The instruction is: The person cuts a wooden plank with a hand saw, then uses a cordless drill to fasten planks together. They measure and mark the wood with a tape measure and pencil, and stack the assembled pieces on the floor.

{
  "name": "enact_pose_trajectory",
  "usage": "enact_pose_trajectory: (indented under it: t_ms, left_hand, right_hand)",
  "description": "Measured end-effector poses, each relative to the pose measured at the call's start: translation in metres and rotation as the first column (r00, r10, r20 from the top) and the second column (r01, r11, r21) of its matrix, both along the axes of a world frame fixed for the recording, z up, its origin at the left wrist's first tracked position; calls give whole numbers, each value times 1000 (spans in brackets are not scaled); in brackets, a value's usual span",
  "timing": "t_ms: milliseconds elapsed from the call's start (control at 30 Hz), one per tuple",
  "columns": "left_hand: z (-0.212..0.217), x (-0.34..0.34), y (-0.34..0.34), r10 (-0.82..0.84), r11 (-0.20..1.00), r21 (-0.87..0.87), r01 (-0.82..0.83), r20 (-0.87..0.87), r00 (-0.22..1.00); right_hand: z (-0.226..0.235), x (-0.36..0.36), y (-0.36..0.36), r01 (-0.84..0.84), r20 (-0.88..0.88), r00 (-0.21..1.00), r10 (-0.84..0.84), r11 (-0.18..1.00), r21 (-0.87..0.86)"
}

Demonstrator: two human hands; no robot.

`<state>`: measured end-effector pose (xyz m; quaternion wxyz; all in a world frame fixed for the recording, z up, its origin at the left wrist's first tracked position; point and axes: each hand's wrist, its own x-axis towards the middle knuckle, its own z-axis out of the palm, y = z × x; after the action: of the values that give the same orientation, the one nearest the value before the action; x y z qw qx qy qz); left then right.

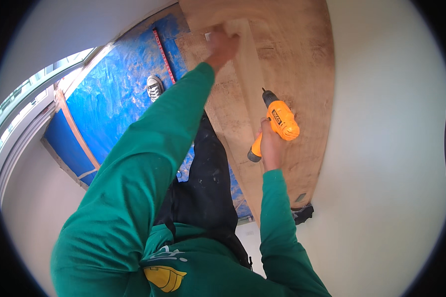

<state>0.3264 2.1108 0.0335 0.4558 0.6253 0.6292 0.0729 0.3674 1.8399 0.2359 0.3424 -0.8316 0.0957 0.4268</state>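
My right hand (pixel 271 146) is wrapped round the handle of an orange and black cordless drill (pixel 283 121). The drill's thin bit points up and away, above a large brown wooden panel (pixel 302 64). Farther off, my left hand (pixel 224 45) reaches over the panel beside a paler strip of wood (pixel 251 57). Motion smears its fingers, so whether they hold anything is not clear. A small whitish patch (pixel 207 36) shows by its left side, too blurred to name.
Blue plastic sheeting (pixel 119 94) covers the floor at left, with a red strip (pixel 164 57) and my sneaker (pixel 154 86) on it. An open window (pixel 29 106) is far left. A white wall (pixel 381 148) borders the panel's right side, and a black bundle (pixel 303 214) sits at its near end.
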Motion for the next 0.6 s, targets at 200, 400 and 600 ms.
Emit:
enact_pose_trajectory:
  t_ms: [200, 400, 600]
  left_hand:
    - [-13, -134, 64, -36, 985, 153, 81, -277, 960]
    - [-2, -143, 34, -245, 958, -119, 259, 120, 962]
    - [-13, -129, 13, -96, 992, 87, 95, 5, 995]
  right_hand:
    - [-13, 0, 8, -20, 31, 999, 18, 999, 50]
    - [4, -12, 14, 11, -13, 1000, -10, 991, 130]
    - [-31, 6, 95, -215, 78, 976, 202, 945, 248]
